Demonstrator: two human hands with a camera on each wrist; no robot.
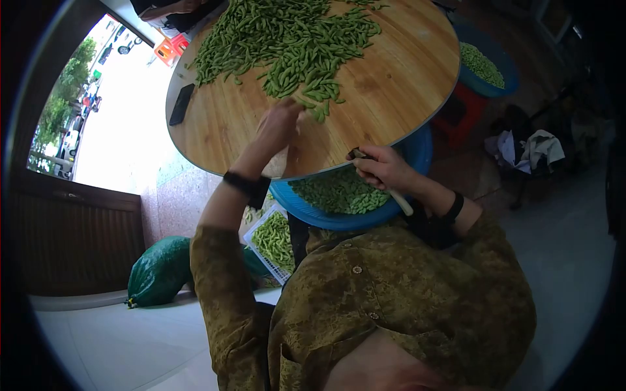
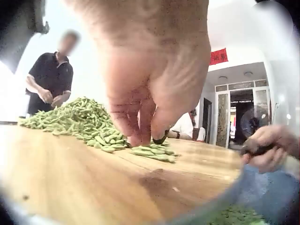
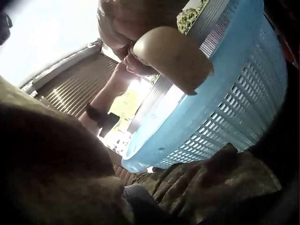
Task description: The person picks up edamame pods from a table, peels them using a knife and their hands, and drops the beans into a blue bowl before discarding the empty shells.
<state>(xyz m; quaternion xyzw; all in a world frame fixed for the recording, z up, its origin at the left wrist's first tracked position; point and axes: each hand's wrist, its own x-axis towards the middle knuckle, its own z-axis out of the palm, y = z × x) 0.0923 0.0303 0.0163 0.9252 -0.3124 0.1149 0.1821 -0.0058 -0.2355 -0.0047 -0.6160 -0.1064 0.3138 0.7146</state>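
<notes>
Green, plump bean pods [image 1: 290,49] lie heaped on the far side of the round, pale wooden tabletop [image 1: 391,85], a few strays trailing towards its near edge. At that loose fringe, the left hand [image 1: 280,124] reaches down with bent fingers, tips right at the pods; its own fingers screen the contact, so it may be pinching one, but I cannot tell. Taking strays from this fringe works best: come in low, nip lightly, and leave the heap undisturbed so that pods don't tangle or scatter.

Just off the tabletop's near edge, the right hand [image 1: 385,171] grips a tool with a pale, smooth, rounded handle [image 3: 173,58]. A firm, steady grip suits it, its working end kept clear of the left fingers. Below that edge sits a blue, slatted plastic basket [image 3: 220,112] of small green beans [image 1: 345,192]; staying above it would catch drops.
</notes>
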